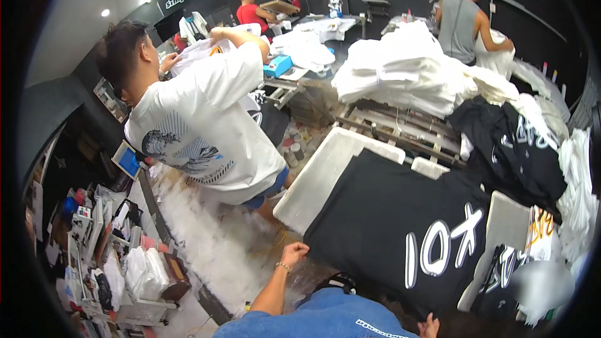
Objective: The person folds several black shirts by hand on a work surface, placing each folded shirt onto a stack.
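Note:
A black T-shirt (375,206) with a large white print lies spread over a pale, padded board (319,169). My left hand (295,254), with a bracelet at the wrist, has its fingers closed on the shirt's near left corner. At the bottom edge of the view, my right hand (429,326) is at the shirt's near right edge, partly cut off; whether it grips the cloth is unclear. Beyond the right side of the board, another black printed shirt (516,150) lies heaped. A folded black printed garment (500,281) rests to the right.
A person in a white T-shirt (206,117) stands close at the left, handling white cloth. Two other people work at the back. White garments (399,70) are piled beyond the board on a slatted rack (399,126). Containers (296,148) stand on the floor; a cluttered shelf (136,310) is lower left.

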The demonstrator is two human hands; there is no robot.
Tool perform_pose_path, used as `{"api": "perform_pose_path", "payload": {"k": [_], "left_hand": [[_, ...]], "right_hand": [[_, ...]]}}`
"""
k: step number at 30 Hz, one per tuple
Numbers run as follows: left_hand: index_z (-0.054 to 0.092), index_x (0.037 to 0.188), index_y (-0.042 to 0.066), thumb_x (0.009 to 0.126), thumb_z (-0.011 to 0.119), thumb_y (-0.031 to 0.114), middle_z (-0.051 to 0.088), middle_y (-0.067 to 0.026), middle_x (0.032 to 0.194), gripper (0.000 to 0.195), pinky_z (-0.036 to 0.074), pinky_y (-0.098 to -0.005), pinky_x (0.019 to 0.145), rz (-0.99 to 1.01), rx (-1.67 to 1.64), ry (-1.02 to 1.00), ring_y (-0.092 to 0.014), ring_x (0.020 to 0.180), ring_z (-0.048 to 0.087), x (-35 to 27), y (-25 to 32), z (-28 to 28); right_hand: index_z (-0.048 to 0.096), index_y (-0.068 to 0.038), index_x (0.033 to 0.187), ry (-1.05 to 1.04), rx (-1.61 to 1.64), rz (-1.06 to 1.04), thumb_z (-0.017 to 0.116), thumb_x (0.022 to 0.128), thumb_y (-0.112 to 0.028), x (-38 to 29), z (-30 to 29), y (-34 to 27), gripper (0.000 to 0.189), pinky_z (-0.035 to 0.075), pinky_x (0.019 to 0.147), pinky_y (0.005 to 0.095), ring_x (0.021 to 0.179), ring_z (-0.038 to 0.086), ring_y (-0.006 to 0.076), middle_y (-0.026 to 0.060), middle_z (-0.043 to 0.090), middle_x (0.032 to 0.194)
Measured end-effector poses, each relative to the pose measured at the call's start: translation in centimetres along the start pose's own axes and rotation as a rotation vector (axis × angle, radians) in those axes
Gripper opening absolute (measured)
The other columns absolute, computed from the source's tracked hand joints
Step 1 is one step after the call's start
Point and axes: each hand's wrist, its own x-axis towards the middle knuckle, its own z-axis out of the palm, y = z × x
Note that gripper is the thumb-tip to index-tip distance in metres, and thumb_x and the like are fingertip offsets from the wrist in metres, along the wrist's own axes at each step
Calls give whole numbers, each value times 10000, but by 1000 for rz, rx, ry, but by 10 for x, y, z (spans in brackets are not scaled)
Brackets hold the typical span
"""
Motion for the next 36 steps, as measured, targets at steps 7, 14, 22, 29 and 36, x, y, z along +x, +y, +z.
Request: {"api": "perform_pose_path", "payload": {"k": [7,14,22,29,36], "left_hand": [[734,1023,49,825,776,43,723,-35,877,203,532,-254,651,-173,42,-107,-111,736,659,6,7,-12],[733,996,33,818,781,35,715,-34,855,184,538,-256,653,-218,133,-139,-111,722,659,12,23,-10],[732,976,34,834,766,34,718,-38,882,147,541,-261,672,-212,110,-172,-111,759,663,14,22,-11],[741,981,68,842,767,66,718,-13,890,141,535,-250,677,-219,182,-166,-106,763,662,14,18,-12],[743,1018,66,869,748,97,728,-15,898,153,545,-254,682,-141,170,-178,-96,775,675,21,10,-16]], "right_hand": [[128,16,1536,144,-213,104,797,819,-433,-46,45,-49,1079,518,990,478,1097,563,298,214,500,1273],[179,44,1513,192,-301,98,760,822,-494,-55,68,-69,1051,518,974,464,1097,569,305,229,502,1296],[239,76,1486,202,-340,74,717,825,-564,-59,74,-68,1037,518,955,449,1097,576,313,245,505,1322],[291,105,1463,204,-362,37,680,828,-625,-65,70,-59,1043,518,938,436,1097,582,319,259,507,1344],[342,133,1440,196,-385,-28,642,831,-686,-68,68,-47,1064,518,922,423,1097,588,326,274,510,1367]]}}
